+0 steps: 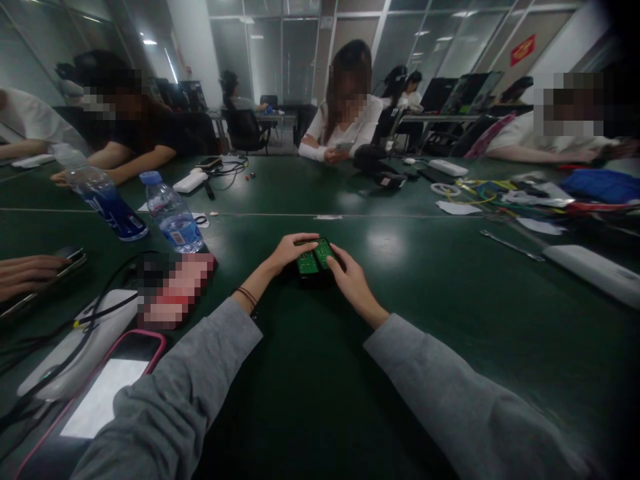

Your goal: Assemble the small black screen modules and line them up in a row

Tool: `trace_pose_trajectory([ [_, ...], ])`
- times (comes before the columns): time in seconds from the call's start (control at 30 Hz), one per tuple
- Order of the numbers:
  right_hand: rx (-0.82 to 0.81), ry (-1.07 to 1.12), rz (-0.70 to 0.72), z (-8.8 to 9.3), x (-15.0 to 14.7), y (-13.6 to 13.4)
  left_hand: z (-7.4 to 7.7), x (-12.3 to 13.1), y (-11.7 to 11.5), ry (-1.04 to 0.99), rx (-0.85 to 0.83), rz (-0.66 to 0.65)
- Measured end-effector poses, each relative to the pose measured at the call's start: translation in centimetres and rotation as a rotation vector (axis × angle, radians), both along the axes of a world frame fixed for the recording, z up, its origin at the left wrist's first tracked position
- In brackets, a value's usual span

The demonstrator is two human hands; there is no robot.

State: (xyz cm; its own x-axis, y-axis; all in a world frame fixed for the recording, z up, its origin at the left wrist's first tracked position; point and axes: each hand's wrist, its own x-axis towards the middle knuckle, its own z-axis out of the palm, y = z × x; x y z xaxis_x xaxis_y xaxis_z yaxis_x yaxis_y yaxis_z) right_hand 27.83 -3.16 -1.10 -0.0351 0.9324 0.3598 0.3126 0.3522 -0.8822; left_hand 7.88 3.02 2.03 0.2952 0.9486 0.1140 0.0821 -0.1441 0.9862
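Between my two hands is a green circuit board, split into two panels by a dark line and edged by a dark frame or case. It is low over the green table; whether it touches the tabletop I cannot tell. My left hand grips its left side, thumb on the near panel and fingers along the far edge. Around the right side, my right hand is closed, with its thumb on the board's face. The fingers beneath are hidden. Grey sleeves cover both forearms, and dark bands circle my left wrist.
Two water bottles, a phone with a red rim, a white power bank and cables lie left. A wrench, a white device and tangled cables lie right. Other people sit around the table; one hand is near left.
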Motion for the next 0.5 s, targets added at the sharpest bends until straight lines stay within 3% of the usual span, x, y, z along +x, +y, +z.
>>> trace_pose_trajectory([
  [0.17,0.002,-0.033,-0.006,0.17,0.01,-0.09,0.2,0.17,0.08,0.001,-0.059,0.039],
  [0.5,0.008,-0.178,0.033,0.79,-0.27,-0.66,0.18,-0.06,0.01,0.047,0.012,0.008],
])
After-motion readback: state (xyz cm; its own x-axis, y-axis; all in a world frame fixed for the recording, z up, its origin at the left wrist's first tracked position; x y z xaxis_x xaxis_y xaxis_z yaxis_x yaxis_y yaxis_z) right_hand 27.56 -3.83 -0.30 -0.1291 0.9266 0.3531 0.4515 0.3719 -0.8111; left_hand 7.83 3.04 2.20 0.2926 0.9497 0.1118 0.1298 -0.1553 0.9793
